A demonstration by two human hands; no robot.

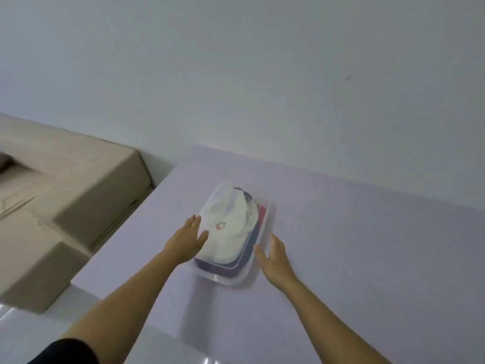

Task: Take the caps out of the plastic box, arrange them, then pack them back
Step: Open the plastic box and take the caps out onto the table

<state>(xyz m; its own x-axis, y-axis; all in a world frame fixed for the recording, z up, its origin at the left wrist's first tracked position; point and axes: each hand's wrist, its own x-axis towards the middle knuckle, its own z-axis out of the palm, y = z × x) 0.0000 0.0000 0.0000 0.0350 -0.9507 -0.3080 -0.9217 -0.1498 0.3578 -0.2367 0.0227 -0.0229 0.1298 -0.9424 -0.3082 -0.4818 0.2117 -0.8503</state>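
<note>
clear, soft-cornered plastic box (262, 269) sits near the middle of a smooth pale lilac table (367, 245), long axis running near to far. it is packed full: a white cap (231, 227) with a small red emblem lies on top, darker navy and red caps (256, 240) stacked under it. the left hand (187, 239) is at the box's left rim, fingers spread and flat, gripping nothing. the right hand (274, 257) is at the right rim, fingers apart, thumb touching the box edge. wide bare table surface lies to the right and near. the table's left edge drops off beside a beige sofa (65, 195); the far edge meets a plain wall (262, 74).
</note>
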